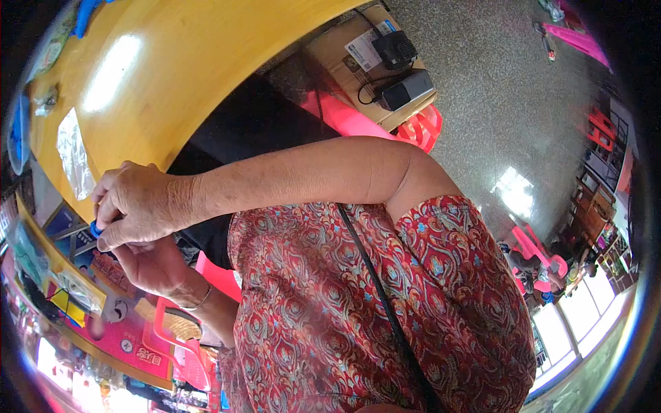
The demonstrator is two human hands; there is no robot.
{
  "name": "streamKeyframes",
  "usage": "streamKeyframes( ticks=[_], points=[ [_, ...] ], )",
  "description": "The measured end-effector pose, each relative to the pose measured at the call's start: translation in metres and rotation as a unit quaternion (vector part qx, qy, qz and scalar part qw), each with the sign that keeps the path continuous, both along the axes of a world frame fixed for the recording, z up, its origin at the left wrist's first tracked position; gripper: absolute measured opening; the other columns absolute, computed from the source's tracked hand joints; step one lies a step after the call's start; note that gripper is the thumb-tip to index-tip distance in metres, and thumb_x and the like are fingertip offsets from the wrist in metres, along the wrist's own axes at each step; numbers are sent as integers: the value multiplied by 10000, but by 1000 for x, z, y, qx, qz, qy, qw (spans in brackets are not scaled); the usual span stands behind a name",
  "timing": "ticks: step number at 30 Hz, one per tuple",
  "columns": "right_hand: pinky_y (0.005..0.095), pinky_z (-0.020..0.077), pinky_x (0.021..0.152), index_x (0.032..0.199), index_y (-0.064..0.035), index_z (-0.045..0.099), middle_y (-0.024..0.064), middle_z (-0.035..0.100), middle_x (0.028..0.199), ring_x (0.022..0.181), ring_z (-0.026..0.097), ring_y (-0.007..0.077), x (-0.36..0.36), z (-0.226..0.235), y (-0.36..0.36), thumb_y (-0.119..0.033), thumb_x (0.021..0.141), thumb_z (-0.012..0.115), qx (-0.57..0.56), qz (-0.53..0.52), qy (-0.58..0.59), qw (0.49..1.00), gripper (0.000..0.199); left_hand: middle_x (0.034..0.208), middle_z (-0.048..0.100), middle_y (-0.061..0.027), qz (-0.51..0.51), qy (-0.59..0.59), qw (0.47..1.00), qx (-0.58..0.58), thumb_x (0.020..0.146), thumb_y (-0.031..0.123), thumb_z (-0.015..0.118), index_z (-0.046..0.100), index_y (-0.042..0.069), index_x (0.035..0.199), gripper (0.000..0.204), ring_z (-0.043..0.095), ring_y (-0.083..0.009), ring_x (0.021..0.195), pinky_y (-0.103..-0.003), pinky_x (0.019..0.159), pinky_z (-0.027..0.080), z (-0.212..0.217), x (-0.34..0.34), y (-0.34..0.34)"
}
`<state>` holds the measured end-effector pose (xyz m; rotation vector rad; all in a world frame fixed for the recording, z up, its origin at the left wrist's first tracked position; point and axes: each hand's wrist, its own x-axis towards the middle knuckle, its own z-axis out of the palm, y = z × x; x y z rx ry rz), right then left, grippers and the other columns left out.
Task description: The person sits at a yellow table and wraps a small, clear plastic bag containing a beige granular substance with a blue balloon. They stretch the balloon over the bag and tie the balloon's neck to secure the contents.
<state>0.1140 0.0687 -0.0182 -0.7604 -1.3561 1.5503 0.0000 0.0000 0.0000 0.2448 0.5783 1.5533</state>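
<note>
A small blue piece [95, 229], its kind too small to make out, sits at the fingertips of my two hands, just off the yellow table's edge. From above, my right hand [146, 198] pinches it between thumb and fingers, its bare forearm crossing in front of my patterned red shirt. Below and partly behind it, my left hand [157, 265] is closed toward the same piece, with a thin bracelet [201, 297] at the wrist. The right hand hides most of the left fingertips. A crumpled clear plastic bag [74, 155] lies on the table beside my right hand.
The yellow table [200, 48] curves across the upper left, with blue items [84, 17] at its far edge. Past it stand a cardboard box [344, 65] with black adapters [406, 89] on top and a pink stool [348, 117]. A pink chair [189, 358] stands at lower left.
</note>
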Motion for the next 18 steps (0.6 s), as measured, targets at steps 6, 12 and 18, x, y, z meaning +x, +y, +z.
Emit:
streamKeyframes(
  ticks=[6, 12, 18],
  points=[
    [495, 379, 811, 830, -191, 737, 106, 602, 1096, 1031, 509, 323, 7, 9, 1, -464, 696, 709, 93, -54, -92, 990, 305, 1330, 422, -183, -26, 72, 997, 27, 960, 188, 434, 381, -50, 1287, 408, 421, -268, 1225, -444, 1052, 302, 4, -12, 4],
    [516, 366, 820, 912, -186, 725, 131, 583, 1114, 1062, 486, 328, 2, 7, -12, -532, 687, 696, 107, -64, -77, 989, 414, 1330, 423, -175, -17, 39, 999, 29, 962, 254, 430, 368, -55, 1298, 461, 415, -265, 1233, -428, 1061, 297, -2, -12, 2],
    [438, 434, 829, 883, -106, 718, 179, 594, 1071, 998, 541, 345, 2, 13, -3, -516, 702, 691, 23, 14, -32, 999, 449, 1266, 468, -149, 15, 85, 996, -8, 968, 241, 421, 387, -22, 1286, 414, 445, -245, 1186, -429, 1039, 322, 5, 12, 5]
  ],
)
